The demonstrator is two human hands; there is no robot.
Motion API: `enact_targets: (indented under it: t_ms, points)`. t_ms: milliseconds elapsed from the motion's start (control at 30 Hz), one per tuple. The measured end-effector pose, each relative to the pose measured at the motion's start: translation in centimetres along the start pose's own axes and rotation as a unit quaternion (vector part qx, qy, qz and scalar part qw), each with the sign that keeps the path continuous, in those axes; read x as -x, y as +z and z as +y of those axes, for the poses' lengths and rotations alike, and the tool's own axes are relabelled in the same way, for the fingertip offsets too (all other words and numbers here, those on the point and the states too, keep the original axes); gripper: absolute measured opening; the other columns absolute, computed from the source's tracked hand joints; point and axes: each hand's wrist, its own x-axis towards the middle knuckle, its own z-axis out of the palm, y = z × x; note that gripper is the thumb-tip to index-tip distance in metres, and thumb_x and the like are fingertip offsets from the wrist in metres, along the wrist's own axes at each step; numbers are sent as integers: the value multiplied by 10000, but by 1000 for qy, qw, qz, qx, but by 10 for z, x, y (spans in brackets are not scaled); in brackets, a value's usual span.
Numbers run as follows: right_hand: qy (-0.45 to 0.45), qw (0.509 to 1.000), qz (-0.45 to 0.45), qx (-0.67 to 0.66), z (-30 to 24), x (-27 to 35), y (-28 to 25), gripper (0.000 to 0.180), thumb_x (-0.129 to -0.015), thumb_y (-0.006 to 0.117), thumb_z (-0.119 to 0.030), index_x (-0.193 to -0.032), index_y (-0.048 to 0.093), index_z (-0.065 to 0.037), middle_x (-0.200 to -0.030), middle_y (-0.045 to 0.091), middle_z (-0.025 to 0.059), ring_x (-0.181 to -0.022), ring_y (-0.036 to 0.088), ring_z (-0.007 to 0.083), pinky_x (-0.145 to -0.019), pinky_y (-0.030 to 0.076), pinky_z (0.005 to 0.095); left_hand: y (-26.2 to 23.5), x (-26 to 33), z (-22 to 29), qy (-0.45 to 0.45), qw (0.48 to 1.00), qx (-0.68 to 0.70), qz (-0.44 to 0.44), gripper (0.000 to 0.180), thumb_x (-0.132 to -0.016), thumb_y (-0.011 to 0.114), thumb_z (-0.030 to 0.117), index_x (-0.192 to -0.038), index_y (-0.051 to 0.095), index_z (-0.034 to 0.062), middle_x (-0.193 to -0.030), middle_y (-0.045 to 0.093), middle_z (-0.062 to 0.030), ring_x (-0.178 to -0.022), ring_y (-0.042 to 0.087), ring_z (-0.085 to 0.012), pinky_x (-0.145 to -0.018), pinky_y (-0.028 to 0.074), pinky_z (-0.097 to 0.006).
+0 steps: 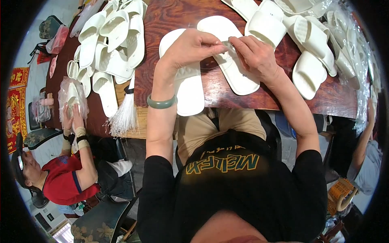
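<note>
Two white slippers lie side by side on the table in front of me, a left slipper (189,91) and a right slipper (221,28), the latter with a small dark mark near its near end. Above them, my left hand (188,48) pinches thumb and forefinger together at a thin, pale strand (210,68) that loops down between the slippers. My right hand (255,54) is closed beside it, fingertips meeting the same strand over the right slipper. Whatever small piece sits between the fingertips is too fine to make out. A green bangle (161,102) circles my left wrist.
A bundle of white strings (123,115) hangs over the table's near edge at left. White slippers (117,52) are heaped at far left, more slippers (310,75) at right beside clear plastic bags (352,52). A co-worker (60,174) at left handles a bagged slipper; another person's arm (364,133) shows at right.
</note>
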Motion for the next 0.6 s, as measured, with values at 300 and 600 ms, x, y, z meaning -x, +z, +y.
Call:
enact_targets:
  t_ms: [300,600]
  points:
    - [-21,1000,-14,18,-25,-2,-3,278,-685,591,-95,-945,558,-1,-789,529,45,-691,574,158,-537,480,252,-4,4,-6,13,995,82,-58,161,-820,627,128,-813,661,-29,-635,577,10,-617,484,-48,-559,400,-217]
    - [-72,993,-80,-38,-31,5,-8,208,-664,575,-97,-853,546,-14,-700,495,43,-608,567,155,-476,463,270,-24,-40,-8,-99,984,20,147,243,-840,582,205,-834,651,-29,-722,606,-23,-707,538,-102,-648,438,-279]
